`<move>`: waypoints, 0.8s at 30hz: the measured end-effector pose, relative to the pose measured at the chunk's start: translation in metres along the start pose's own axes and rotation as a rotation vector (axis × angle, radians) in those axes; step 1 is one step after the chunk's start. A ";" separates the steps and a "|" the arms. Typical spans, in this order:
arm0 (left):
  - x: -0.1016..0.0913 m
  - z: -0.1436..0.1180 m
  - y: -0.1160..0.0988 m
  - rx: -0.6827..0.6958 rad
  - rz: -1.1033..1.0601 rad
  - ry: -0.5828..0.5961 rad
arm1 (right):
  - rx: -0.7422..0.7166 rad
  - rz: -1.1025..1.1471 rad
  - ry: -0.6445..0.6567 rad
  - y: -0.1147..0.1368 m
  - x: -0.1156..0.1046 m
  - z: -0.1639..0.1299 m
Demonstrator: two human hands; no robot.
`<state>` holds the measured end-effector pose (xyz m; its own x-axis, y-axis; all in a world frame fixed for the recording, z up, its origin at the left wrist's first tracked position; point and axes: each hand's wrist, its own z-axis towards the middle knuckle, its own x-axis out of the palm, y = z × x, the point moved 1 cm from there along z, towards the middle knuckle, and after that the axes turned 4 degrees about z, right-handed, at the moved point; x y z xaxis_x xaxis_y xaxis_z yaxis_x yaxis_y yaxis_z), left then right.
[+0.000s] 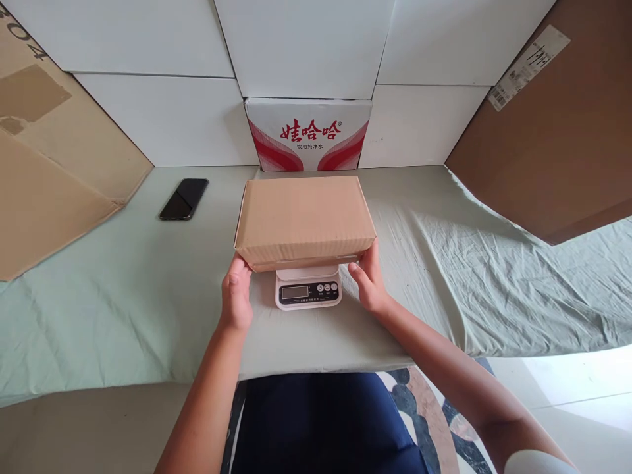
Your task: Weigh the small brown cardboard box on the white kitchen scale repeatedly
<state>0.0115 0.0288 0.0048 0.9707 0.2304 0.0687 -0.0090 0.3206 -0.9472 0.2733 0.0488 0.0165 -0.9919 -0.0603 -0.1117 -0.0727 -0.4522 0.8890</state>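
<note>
A closed brown cardboard box (306, 214) is above a white digital kitchen scale (309, 296). It hides the scale's platform, so I cannot tell whether the two touch. My left hand (237, 293) grips the box's near left corner, its fingers hidden behind and under the edge. At the near right corner, my right hand (368, 276) holds the box the same way, thumb in front. The scale's dark display shows no readable digits, and three round buttons sit to its right.
A black phone (184, 199) lies on the pale green cloth (162, 296) at left. Behind stands a white and red carton (309, 135) against white panels (306, 46). Large cardboard sheets flank both sides, one at left (59, 164) and a darker one at right (557, 145).
</note>
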 end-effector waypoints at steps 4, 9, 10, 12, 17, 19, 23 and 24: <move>0.001 -0.001 -0.001 0.001 -0.001 0.011 | 0.031 0.000 -0.021 0.001 0.002 -0.002; -0.003 0.002 -0.005 0.057 -0.002 -0.007 | 0.008 0.009 -0.086 0.003 -0.004 0.004; -0.006 0.004 -0.006 0.083 -0.006 -0.039 | -0.003 0.004 -0.149 0.002 -0.010 0.007; -0.013 0.007 -0.007 0.122 -0.008 -0.108 | -0.010 -0.003 -0.306 -0.002 -0.027 0.015; -0.022 0.012 -0.005 0.101 -0.039 -0.122 | 0.135 0.123 -0.473 -0.022 -0.057 0.031; -0.020 0.012 -0.003 0.084 -0.036 -0.102 | 0.192 0.168 -0.463 -0.028 -0.056 0.032; -0.017 0.011 -0.002 0.063 -0.053 -0.079 | 0.229 0.183 -0.417 -0.031 -0.044 0.027; -0.016 0.011 -0.002 0.061 -0.062 -0.073 | 0.223 0.172 -0.395 -0.031 -0.041 0.026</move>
<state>-0.0071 0.0346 0.0094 0.9498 0.2741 0.1512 0.0337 0.3907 -0.9199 0.3136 0.0881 0.0047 -0.9520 0.2445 0.1839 0.1182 -0.2605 0.9582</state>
